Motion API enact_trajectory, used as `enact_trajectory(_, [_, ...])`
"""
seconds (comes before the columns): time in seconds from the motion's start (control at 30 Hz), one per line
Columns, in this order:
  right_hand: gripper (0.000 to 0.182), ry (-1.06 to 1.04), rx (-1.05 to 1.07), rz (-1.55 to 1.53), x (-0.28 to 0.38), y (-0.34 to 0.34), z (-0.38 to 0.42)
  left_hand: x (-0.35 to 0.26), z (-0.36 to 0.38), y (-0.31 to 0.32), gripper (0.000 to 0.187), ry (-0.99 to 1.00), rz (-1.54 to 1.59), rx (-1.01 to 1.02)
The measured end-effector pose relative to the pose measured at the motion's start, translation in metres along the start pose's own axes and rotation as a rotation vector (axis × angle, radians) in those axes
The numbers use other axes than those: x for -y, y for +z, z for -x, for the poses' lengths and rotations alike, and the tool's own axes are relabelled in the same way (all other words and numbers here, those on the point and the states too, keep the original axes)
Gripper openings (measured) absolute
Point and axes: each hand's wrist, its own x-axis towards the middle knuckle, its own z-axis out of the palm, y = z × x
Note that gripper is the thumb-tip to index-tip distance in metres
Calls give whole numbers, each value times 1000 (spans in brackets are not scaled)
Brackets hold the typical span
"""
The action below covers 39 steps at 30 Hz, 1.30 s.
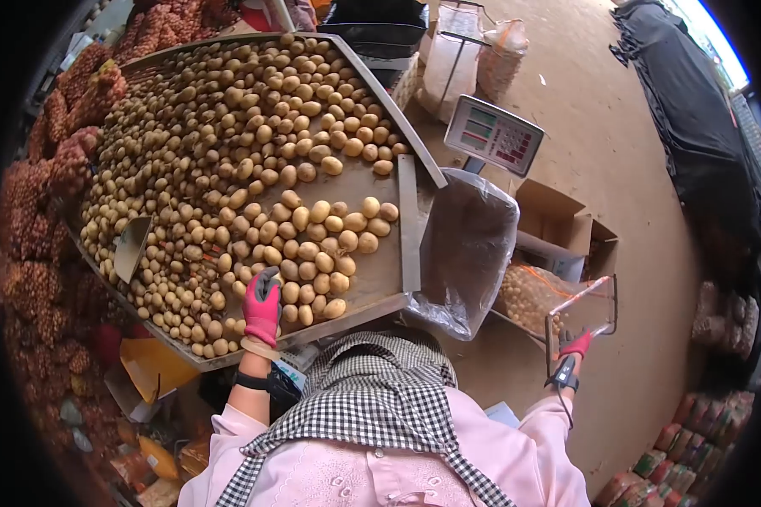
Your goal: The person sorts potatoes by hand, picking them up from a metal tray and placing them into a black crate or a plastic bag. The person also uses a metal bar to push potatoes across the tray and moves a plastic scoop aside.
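Note:
My left hand (263, 310), in a pink glove with grey fingertips, reaches over the near edge of a metal-rimmed sorting table. Its fingers curl down around a potato among the many small tan potatoes (309, 253); the palm side is hidden. Out to the right, my right hand (576, 345), in a pink glove, is closed at the side bar of a metal frame (615, 306). Beside this frame lies a clear bag of potatoes (528, 296). A scoop (132, 248) rests among the potatoes at the table's left.
A weighing scale display (494, 135) stands beyond a plastic-lined tray (465, 245) at the table's right end. Cardboard boxes (550, 215) sit right of the tray. Red mesh sacks (38, 203) are piled along the left. A filled bag (503, 59) stands on the floor behind the scale.

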Motion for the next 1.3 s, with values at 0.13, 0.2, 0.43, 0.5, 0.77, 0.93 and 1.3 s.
enact_trajectory(0.13, [35,-519,561,475,-68,133,125,26,27,-25,31,-132,90,-215])
enact_trajectory(0.2, [33,-601,1074,688,-97,206,230,9,38,-20,34,-342,78,-156])
enact_trajectory(0.43, [54,-1647,2041,969,-207,328,434,-24,69,4,35,70,-320,45])
enact_trajectory(0.5, [60,-1781,2145,1133,-230,338,442,-26,80,-6,35,148,-463,82])
enact_trajectory(0.77, [56,-1822,1617,1331,-220,394,412,-20,157,-62,33,-18,-353,-459])
enact_trajectory(0.93, [44,-1643,2226,783,-268,409,497,-21,146,-64,31,-25,-388,-542])
enact_trajectory(1.3, [41,-1802,2055,1908,-358,407,637,31,-38,-129,57,-256,-731,-348])
